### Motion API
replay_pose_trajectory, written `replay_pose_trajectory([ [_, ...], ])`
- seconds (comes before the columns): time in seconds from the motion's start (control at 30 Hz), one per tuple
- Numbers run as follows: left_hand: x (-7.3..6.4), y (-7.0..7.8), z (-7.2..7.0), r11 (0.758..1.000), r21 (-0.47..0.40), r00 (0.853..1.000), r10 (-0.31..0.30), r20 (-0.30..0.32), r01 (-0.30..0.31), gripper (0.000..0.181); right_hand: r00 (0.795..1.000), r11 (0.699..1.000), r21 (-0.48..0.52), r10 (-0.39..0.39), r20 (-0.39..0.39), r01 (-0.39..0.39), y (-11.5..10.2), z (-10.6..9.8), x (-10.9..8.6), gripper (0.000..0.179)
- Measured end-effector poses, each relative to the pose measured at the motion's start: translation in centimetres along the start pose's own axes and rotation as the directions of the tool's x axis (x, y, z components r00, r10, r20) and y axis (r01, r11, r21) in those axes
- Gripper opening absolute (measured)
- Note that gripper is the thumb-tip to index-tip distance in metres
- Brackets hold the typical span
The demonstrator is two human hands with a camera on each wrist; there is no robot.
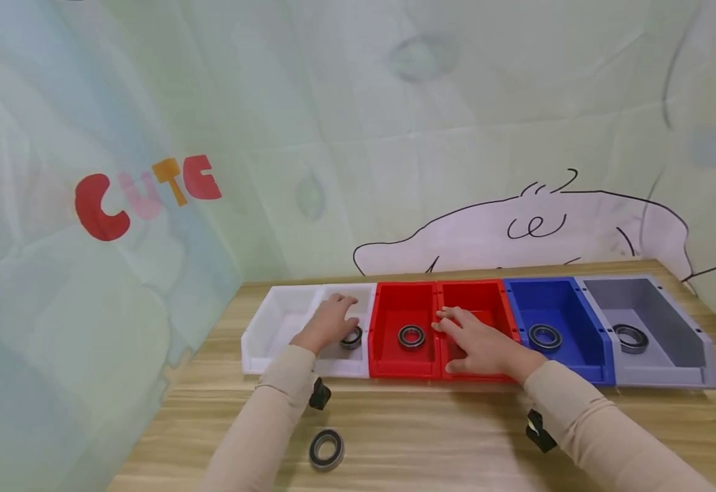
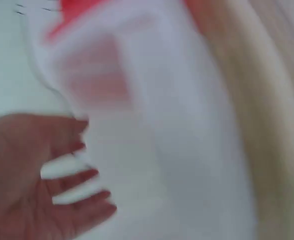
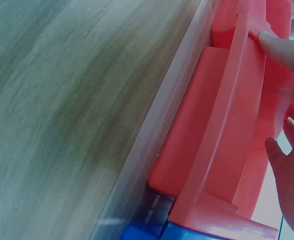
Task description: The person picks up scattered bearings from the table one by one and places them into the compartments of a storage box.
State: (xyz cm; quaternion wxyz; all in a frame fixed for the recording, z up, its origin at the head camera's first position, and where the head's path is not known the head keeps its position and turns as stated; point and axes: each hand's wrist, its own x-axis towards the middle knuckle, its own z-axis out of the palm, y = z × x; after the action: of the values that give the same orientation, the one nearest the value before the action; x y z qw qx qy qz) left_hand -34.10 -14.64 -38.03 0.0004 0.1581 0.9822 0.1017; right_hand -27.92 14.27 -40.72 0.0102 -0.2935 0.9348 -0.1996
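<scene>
My left hand (image 1: 328, 321) hovers over the second white bin (image 1: 327, 365), fingers spread and nothing between them. Below its fingertips a ball bearing (image 1: 347, 344) lies in that bin, partly covered by the hand. In the left wrist view the hand (image 2: 52, 175) is beside the blurred white bin wall. My right hand (image 1: 477, 342) reaches over the second red bin (image 1: 487, 294), its fingertips near the divider between the two red bins. The right wrist view shows the thumb (image 3: 282, 52) at the red bin's rim, the fingers apart. Part of this bin's floor is hidden by the hand.
More bearings lie in the first red bin (image 1: 411, 337), the blue bin (image 1: 545, 337) and the grey bin (image 1: 630, 338). Another bearing (image 1: 326, 449) lies on the wooden table (image 1: 419, 444) in front. A printed cloth (image 1: 309, 150) hangs behind the row.
</scene>
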Motion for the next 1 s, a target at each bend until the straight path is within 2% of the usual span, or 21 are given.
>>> replay_pose_trajectory([
  [0.1, -2.5, 0.7, -1.8, 0.999, 0.035, 0.989, 0.01, -0.15, -0.005, 0.039, 1.0, 1.0, -0.013, -0.01, -0.002, 0.01, -0.1, 0.0, 0.1, 0.066],
  [0.17, -4.6, 1.3, -2.8, 0.998, 0.057, 0.975, 0.027, -0.218, -0.015, 0.039, 1.0, 1.0, -0.021, -0.01, -0.002, 0.01, -0.2, -0.1, 0.1, 0.066],
  [0.23, -6.7, 1.8, -3.4, 0.995, 0.08, 0.959, 0.078, -0.274, -0.058, 0.038, 1.0, 1.0, -0.027, -0.006, 0.005, 0.006, -0.2, -0.1, 0.2, 0.067],
  [0.33, -9.5, 2.4, -3.5, 0.987, 0.104, 0.942, 0.148, -0.302, -0.121, 0.038, 1.0, 1.0, -0.027, 0.005, 0.014, -0.004, -0.2, -0.2, 0.2, 0.068],
  [0.4, -11.0, 2.5, -3.1, 0.98, 0.104, 0.934, 0.195, -0.3, -0.172, 0.038, 1.0, 1.0, -0.023, 0.008, 0.018, -0.007, -0.1, -0.1, 0.1, 0.068],
  [0.5, -12.9, 2.6, -2.2, 0.97, 0.06, 0.938, 0.241, -0.249, -0.234, 0.04, 1.0, 1.0, -0.022, 0.01, 0.012, -0.01, 0.0, 0.1, 0.1, 0.069],
  [0.6, -14.3, 2.4, -0.9, 0.96, 0.02, 0.95, 0.28, -0.139, -0.28, 0.042, 1.0, 0.999, -0.027, 0.018, 0.006, -0.017, 0.1, 0.3, 0.0, 0.068],
  [0.7, -15.8, 1.9, 0.3, 0.967, -0.032, 0.966, 0.255, 0.037, -0.254, 0.044, 1.0, 1.0, -0.022, 0.013, 0.002, -0.013, 0.0, 0.3, 0.0, 0.068],
  [0.77, -16.6, 1.5, 1.1, 0.975, -0.064, 0.963, 0.22, 0.158, -0.213, 0.044, 1.0, 1.0, -0.009, 0.006, 0.004, -0.006, -0.1, 0.3, 0.0, 0.068],
  [0.83, -17.2, 1.0, 1.7, 0.981, -0.084, 0.952, 0.188, 0.241, -0.173, 0.045, 1.0, 1.0, 0.001, -0.002, 0.007, 0.002, -0.3, 0.2, 0.0, 0.068],
  [0.9, -17.6, 0.7, 2.2, 0.983, -0.092, 0.946, 0.179, 0.27, -0.16, 0.044, 1.0, 1.0, 0.005, -0.004, 0.009, 0.004, -0.4, 0.2, 0.0, 0.067],
  [1.0, -17.7, 0.7, 2.7, 0.985, -0.09, 0.957, 0.163, 0.242, -0.145, 0.038, 1.0, 1.0, 0.001, 0.003, 0.007, -0.003, -0.3, 0.0, -0.2, 0.067],
])
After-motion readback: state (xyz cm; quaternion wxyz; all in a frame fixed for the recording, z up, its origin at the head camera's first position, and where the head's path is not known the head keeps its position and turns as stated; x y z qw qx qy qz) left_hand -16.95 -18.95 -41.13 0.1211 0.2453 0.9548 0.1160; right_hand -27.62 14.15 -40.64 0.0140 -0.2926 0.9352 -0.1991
